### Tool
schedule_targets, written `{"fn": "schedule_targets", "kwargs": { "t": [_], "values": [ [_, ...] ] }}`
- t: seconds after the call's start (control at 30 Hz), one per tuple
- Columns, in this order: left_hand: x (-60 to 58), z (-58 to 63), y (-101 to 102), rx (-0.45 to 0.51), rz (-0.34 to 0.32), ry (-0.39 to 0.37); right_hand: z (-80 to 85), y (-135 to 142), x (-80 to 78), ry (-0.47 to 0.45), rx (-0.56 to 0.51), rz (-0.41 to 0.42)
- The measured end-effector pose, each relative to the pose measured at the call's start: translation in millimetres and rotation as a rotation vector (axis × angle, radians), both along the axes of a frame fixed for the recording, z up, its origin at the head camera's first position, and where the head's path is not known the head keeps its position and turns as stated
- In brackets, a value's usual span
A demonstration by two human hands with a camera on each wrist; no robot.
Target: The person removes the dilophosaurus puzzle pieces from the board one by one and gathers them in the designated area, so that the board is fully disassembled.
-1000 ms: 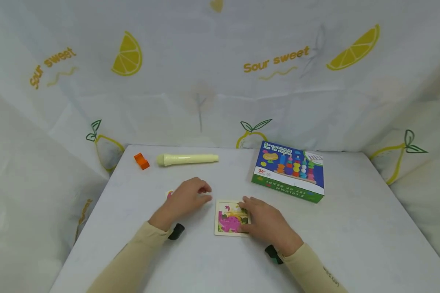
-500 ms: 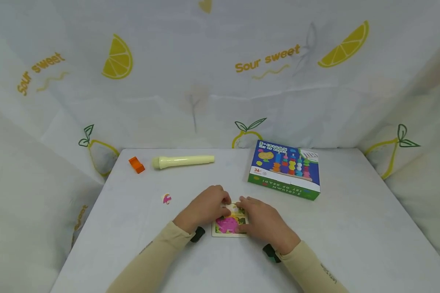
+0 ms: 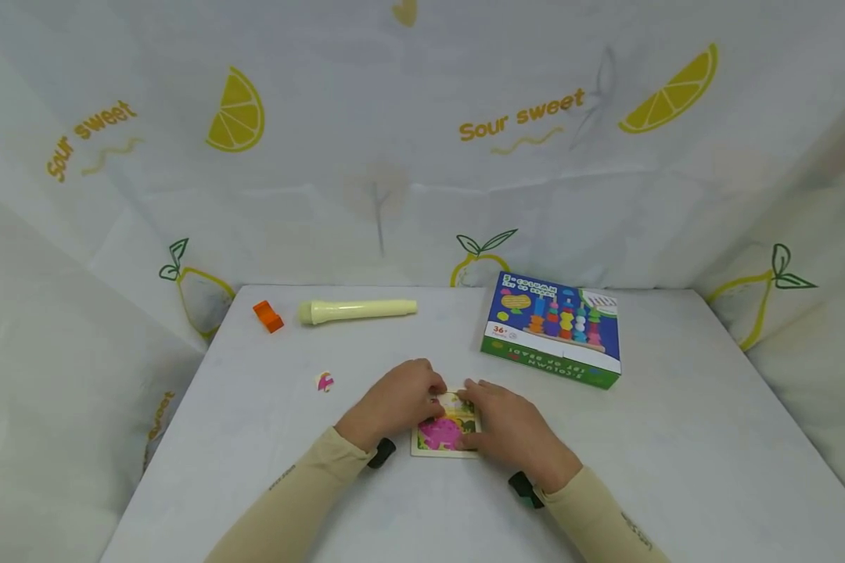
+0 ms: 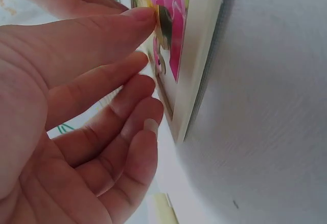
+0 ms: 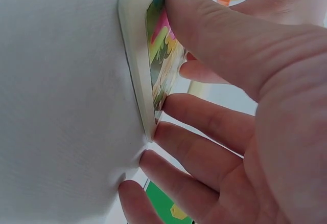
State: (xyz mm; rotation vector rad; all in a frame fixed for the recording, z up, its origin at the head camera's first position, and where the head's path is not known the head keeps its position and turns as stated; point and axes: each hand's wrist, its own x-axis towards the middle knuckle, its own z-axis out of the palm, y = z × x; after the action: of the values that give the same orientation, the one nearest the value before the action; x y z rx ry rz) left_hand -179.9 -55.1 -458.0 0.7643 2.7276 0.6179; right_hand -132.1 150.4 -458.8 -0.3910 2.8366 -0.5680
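A small jigsaw puzzle board (image 3: 442, 435) with a pink dinosaur and a pale frame lies on the table before me. My left hand (image 3: 401, 397) is over its upper left part; in the left wrist view, thumb and index finger pinch a puzzle piece (image 4: 164, 25), its edge tilted up from the board. My right hand (image 3: 519, 432) rests on the board's right side, thumb pressing the picture. In the right wrist view its index and middle fingertips touch the board's far end, while the others rest on the table. A loose puzzle piece (image 3: 325, 381), pink and white, lies left of the board.
A blue and green bead-set box (image 3: 552, 328) lies at the back right. Towards the back left are a pale yellow toy microphone (image 3: 359, 310) and an orange block (image 3: 268, 317). A white, lemon-printed curtain (image 3: 394, 156) hangs behind the table (image 3: 683, 438).
My left hand has moved right, from beside the loose piece onto the puzzle board, uncovering that piece. Over the last half second it stays there. The right hand keeps its place on the board.
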Motion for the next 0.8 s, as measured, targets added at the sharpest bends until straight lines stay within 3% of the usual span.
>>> {"fn": "schedule_targets", "kwargs": {
  "t": [0.23,0.8],
  "values": [
    [-0.2,-1.7,1.2,-0.009,-0.044,0.031,0.6,0.0,0.0,0.006,0.000,0.005],
    [-0.9,-6.2,2.7,-0.033,-0.046,0.056,-0.1,-0.7,0.2,0.003,0.009,-0.001]
  ]
}}
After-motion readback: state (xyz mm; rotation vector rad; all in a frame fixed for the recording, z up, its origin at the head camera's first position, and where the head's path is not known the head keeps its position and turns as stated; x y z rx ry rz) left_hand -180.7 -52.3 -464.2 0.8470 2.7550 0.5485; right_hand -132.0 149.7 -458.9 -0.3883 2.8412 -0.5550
